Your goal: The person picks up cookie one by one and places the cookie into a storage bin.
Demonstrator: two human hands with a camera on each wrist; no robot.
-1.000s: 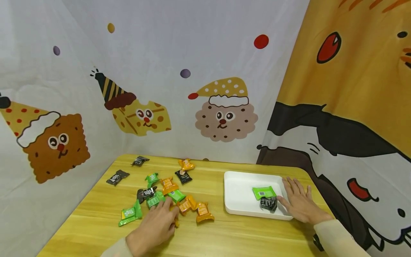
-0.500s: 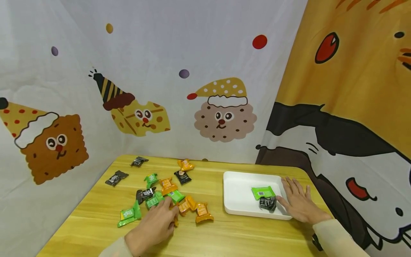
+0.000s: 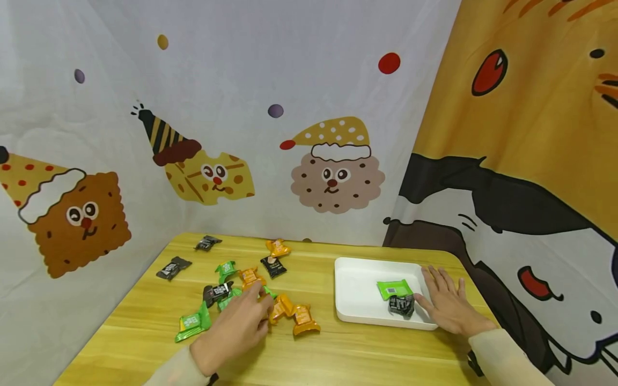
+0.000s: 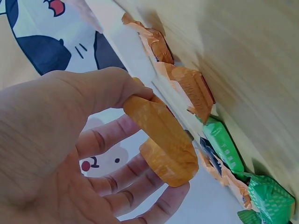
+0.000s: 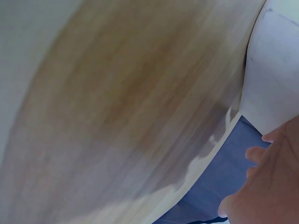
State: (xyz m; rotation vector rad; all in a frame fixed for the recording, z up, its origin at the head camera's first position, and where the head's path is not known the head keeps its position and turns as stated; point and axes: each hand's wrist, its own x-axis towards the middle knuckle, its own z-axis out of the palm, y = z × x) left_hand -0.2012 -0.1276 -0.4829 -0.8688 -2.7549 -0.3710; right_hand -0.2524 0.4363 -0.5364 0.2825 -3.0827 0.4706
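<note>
Left wrist: left grip (image 4: 67,149) pinches orange packet (image 4: 163,137), long axis slanting down-right; right grip (image 3: 446,305) outspread.

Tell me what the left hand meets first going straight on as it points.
Likely the orange packet lying just ahead of the left hand, but depth is unclear; it may pass over.

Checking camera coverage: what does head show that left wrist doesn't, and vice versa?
Head only: right hand; green packet and black packet inside the white tray.
Left wrist only: palm side of the left hand, with the held orange packet clearly visible.
Both: left hand, wooden table, loose orange packets, loose green packets, cartoon backdrop.
Tray in left wrist: can't tell.
</note>
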